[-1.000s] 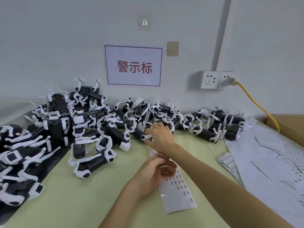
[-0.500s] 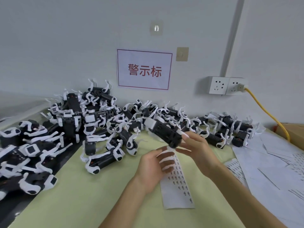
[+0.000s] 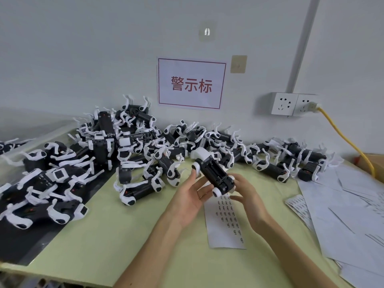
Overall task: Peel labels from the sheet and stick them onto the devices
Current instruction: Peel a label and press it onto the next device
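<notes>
At the far left, a dark surface (image 3: pixel 25 242) carries a spread of black plastic devices with white curved clips (image 3: pixel 52 179), lying at all angles. Next to it begins the pale green table mat (image 3: pixel 124 235), and at its far edge a taller heap of the same devices (image 3: pixel 128 142) is stacked against the grey wall. Above the heap hangs a white paper sign with a red border and red characters (image 3: pixel 191 84). In front of it, the left hand (image 3: pixel 187 198) is turned palm up. Its forefinger reaches up to touch a white round end, and its other fingers curl loosely under the black cylindrical device with white ends (image 3: pixel 214 173). That device is held tilted above the mat, just clear of the heap. The right hand (image 3: pixel 247 192) grips the near end of this device, fingers bent round it. Directly below both hands, the white label sheet with rows of small dark labels (image 3: pixel 225 221) lies flat on the mat. Further right, a lower row of devices (image 3: pixel 291 161) runs along the wall under a pair of white wall sockets (image 3: pixel 291 103). A yellow cable (image 3: pixel 342 138) hangs down from these sockets. Loose white paper sheets (image 3: pixel 342 215) overlap at the right side, beside a brown cardboard box (image 3: pixel 374 163).
</notes>
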